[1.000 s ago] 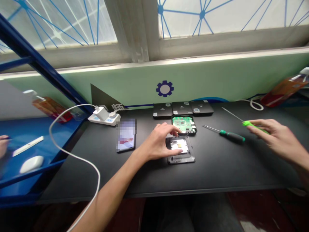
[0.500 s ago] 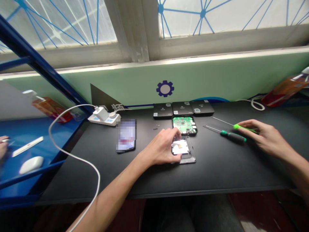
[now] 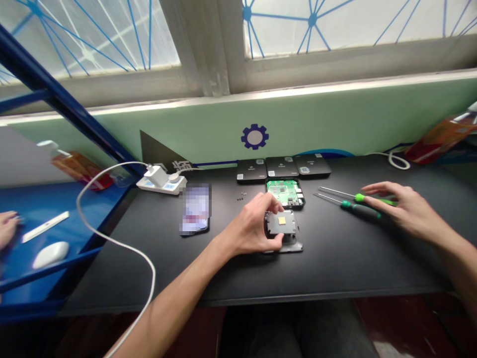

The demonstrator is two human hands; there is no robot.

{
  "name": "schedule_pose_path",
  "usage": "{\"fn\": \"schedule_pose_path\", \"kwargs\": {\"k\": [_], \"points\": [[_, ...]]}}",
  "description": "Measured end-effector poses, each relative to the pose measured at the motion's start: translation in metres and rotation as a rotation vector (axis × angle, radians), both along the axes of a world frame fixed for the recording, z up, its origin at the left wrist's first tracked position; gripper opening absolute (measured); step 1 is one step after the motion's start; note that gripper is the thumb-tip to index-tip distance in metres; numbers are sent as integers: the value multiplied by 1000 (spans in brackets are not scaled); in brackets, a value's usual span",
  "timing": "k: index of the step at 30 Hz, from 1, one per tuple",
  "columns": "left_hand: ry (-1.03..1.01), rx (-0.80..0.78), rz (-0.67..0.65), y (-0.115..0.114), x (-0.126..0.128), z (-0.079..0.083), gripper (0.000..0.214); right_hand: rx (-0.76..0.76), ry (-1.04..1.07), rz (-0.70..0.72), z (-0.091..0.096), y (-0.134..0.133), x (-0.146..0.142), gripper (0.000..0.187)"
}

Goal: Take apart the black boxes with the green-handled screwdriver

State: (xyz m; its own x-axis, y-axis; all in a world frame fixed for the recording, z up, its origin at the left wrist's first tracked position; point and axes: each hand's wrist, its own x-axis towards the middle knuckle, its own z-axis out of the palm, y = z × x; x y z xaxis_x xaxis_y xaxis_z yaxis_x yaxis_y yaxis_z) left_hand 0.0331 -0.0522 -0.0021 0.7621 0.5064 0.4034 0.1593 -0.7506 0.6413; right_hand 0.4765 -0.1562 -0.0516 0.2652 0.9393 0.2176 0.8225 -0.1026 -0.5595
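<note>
My left hand [image 3: 257,223] pinches a grey metal plate [image 3: 274,226] by its near and far edges. A small yellowish pad [image 3: 282,220] sits on this plate. Under it lies a dark case cover [image 3: 297,246] on the table. Just beyond is an open black case with a green circuit board [image 3: 282,190]. My right hand [image 3: 400,206] has its thumb and fingers around the handle of a bright green screwdriver [image 3: 360,197], low at the tabletop. Beside it, nearly parallel, rests a second screwdriver with a dark green and black handle [image 3: 359,208].
Three closed black boxes [image 3: 282,166] line the back by the wall. Several small screws [image 3: 241,196] lie left of the board. Further left are a phone [image 3: 196,209] and a power strip [image 3: 164,184] with a white cable [image 3: 122,238]. Another person's hand [image 3: 8,228] shows at far left.
The plate in my left hand has tilted, and its glare is gone, showing grey metal. My right hand has shifted slightly left with the bright green screwdriver, whose tip now lies nearer the other screwdriver.
</note>
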Motion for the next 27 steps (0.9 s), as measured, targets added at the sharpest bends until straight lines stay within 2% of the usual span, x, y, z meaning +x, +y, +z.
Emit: {"fn": "schedule_pose_path", "kwargs": {"k": [2,5,6,8,11,14,17,19,21,23,25,27], "points": [[-55,46,12,0,0,0,46,119,-51,-110,15,-2,-18,51],[-120,103,42,0,-1,1,46,246,274,-142,43,-4,-71,43],[-142,120,55,-1,-1,2,46,236,418,-64,52,-3,-92,44],[-185,160,73,-1,-2,4,49,99,634,188,63,2,-134,47],[-236,214,84,-2,-2,6,52,-62,899,452,67,18,-182,49],[-258,186,113,-2,-2,5,51,-116,993,537,61,37,-204,42],[-338,-30,143,-1,-1,3,58,-68,1033,536,55,52,-210,40],[-432,-312,157,2,1,0,64,-33,1041,517,52,60,-212,40],[-503,-624,164,7,4,-3,61,7,1043,483,50,64,-213,38],[-534,-852,158,11,6,-6,60,55,1044,455,48,66,-214,36],[-545,-950,155,15,7,-9,63,86,1028,453,45,66,-215,36],[-545,-970,148,17,8,-12,64,98,987,472,43,66,-215,37]]}}
